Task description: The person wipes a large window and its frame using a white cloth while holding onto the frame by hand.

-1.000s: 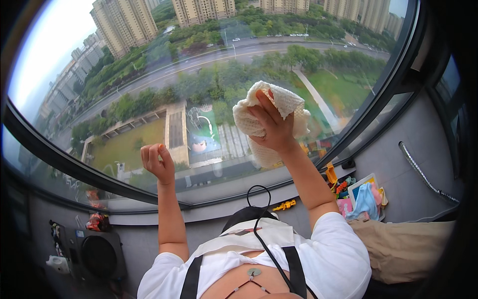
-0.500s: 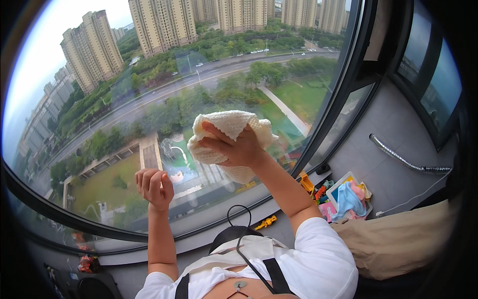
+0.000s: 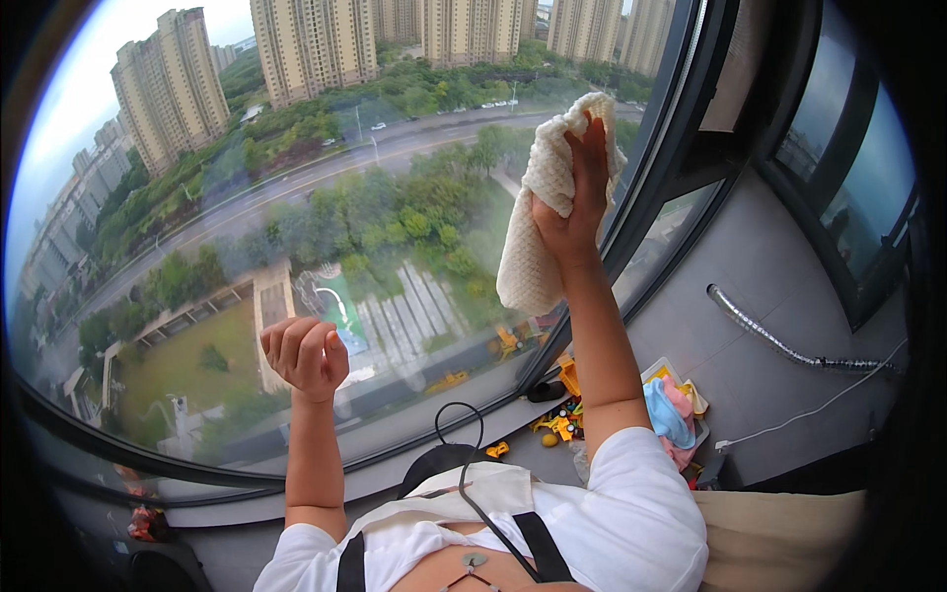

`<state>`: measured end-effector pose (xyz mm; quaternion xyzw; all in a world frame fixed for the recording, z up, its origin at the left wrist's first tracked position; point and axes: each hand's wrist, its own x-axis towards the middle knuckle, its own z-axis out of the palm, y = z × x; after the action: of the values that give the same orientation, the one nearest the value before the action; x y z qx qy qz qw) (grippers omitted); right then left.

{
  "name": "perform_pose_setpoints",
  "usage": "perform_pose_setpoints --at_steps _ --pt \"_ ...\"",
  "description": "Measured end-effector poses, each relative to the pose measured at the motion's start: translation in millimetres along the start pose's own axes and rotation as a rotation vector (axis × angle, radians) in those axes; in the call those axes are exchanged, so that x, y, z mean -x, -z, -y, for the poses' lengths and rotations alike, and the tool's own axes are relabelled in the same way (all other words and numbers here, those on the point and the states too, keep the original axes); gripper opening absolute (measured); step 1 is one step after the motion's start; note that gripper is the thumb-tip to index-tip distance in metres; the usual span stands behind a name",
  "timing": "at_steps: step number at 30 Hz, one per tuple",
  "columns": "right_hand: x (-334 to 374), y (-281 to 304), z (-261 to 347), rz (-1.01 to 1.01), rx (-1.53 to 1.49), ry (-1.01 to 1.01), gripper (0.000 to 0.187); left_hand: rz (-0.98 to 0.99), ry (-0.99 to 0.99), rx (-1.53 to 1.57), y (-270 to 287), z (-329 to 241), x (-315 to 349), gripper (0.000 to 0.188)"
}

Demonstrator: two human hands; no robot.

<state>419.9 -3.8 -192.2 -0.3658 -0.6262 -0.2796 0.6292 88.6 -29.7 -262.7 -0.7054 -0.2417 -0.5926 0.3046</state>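
A white knitted cloth [image 3: 536, 259] is pressed against the large window pane [image 3: 395, 326], close to its dark right-hand frame. My right hand [image 3: 580, 202] grips this cloth, with the arm stretched up and forward; part of the cloth hangs down to the left of the wrist. Hazy smears show on the glass. My left hand [image 3: 304, 357] is raised in front of the lower part of the pane, fingers curled into a loose fist, with nothing visible in it.
To the right, a tray with blue and pink cloths [image 3: 671, 414] stands beside yellow toys [image 3: 562, 424] on the floor. A silver flexible hose [image 3: 769, 335] and a white cable [image 3: 799, 409] lie along the grey wall. A beige cloth [image 3: 779, 533] spreads at lower right.
My right hand has carried the cloth up and to the right across the glass, toward the window frame. My left hand stays curled in nearly the same place.
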Motion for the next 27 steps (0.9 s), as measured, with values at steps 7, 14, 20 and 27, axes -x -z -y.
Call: perform_pose_setpoints --at_steps 7,14,20,27 --pt "-14 49 -86 -0.146 -0.156 -0.25 0.065 0.009 -0.022 -0.143 -4 1 3 0.018" --pt "10 57 -101 -0.092 -0.05 -0.096 0.066 -0.019 -0.042 -0.212 -4 5 4 0.018" --pt "113 55 -99 -0.065 0.018 -0.254 0.064 -0.028 -0.051 -0.22 -2 5 4 0.02" --pt "242 64 -105 0.107 0.224 -0.334 0.069 -0.021 -0.042 -0.24 -4 3 5 0.019"
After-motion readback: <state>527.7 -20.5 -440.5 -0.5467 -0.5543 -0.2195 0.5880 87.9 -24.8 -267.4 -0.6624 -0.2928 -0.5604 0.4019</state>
